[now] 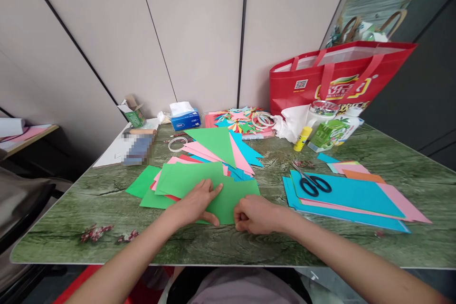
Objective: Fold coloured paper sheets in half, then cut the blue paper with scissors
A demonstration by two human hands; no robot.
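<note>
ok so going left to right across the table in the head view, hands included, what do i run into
Small open box → left hand on green paper → right hand → yellow glue stick → green carton.

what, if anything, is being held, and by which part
The left hand lies spread on a green sheet. The right hand is curled at the sheet's lower right corner; whether it pinches it cannot be told.
</note>
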